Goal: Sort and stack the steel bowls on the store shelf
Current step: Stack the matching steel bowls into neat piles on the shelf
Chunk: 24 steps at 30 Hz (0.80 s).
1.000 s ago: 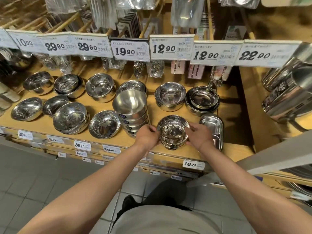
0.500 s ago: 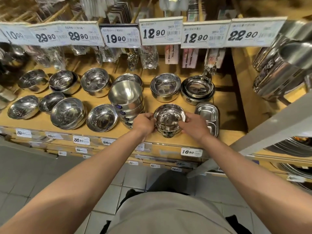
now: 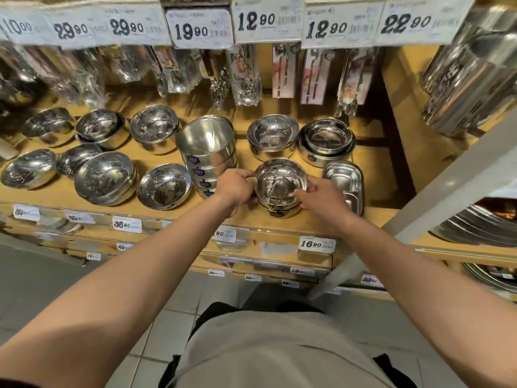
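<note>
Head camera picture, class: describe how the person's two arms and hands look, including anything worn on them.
Both forearms are bare right up to the picture's lower corners, with no sleeve showing. The left hand and the right hand wear no gloves. No watch, bracelet or ring can be seen. Most of the fingers are hidden behind the hands. Below, the person wears a light grey-beige top.

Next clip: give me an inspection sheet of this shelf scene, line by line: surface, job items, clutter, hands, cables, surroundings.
Surface: wooden shelf with price labels along its front edge.
Job's things: small bowl stack at the front, held from both sides; tall stack to its left; further steel bowls, single and nested, spread leftward and behind.
Clutter: rectangular steel tray to the right of the held stack.
Hands: left hand grips the stack's left rim; right hand grips its right rim.
Cables: nothing seen.
Surroundings: packaged cutlery hanging behind, price tags overhead, large steel pots at right, tiled floor below.
</note>
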Each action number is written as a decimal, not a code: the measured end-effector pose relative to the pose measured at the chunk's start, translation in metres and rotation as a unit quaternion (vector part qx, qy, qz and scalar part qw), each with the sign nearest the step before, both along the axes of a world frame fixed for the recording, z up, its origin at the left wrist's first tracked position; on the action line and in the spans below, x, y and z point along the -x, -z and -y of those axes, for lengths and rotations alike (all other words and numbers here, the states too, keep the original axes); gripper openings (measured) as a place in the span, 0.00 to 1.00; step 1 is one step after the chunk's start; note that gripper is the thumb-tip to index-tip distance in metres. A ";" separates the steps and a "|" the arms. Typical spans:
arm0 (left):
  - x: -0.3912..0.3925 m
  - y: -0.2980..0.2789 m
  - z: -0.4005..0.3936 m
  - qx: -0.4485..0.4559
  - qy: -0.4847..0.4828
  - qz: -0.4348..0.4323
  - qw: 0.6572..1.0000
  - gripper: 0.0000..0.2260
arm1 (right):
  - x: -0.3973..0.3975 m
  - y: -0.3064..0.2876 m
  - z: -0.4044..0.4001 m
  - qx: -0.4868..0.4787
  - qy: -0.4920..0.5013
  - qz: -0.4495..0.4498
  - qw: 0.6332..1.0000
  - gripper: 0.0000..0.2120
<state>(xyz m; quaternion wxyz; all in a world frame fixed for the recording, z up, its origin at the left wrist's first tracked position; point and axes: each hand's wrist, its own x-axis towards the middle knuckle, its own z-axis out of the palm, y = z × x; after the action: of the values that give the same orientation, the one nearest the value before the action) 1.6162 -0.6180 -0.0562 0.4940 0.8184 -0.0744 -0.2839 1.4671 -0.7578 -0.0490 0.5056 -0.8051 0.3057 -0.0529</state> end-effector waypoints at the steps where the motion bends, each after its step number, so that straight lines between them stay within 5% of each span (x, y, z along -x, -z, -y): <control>1: -0.001 0.000 0.001 0.001 -0.001 -0.005 1.000 0.10 | -0.001 0.001 0.001 -0.008 0.007 -0.003 1.000 0.04; 9: -0.003 -0.002 0.002 -0.050 0.000 0.042 0.998 0.09 | -0.008 0.001 -0.004 -0.025 0.052 -0.027 0.998 0.05; 24: 0.007 -0.008 -0.004 -0.065 0.036 -0.009 0.997 0.16 | -0.008 -0.008 -0.007 -0.008 0.041 -0.074 0.996 0.06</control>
<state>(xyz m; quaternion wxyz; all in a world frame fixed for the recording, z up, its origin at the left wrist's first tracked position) 1.6090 -0.6141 -0.0481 0.4302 0.8430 -0.0810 -0.3127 1.4754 -0.7506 -0.0408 0.4851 -0.7896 0.3756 -0.0113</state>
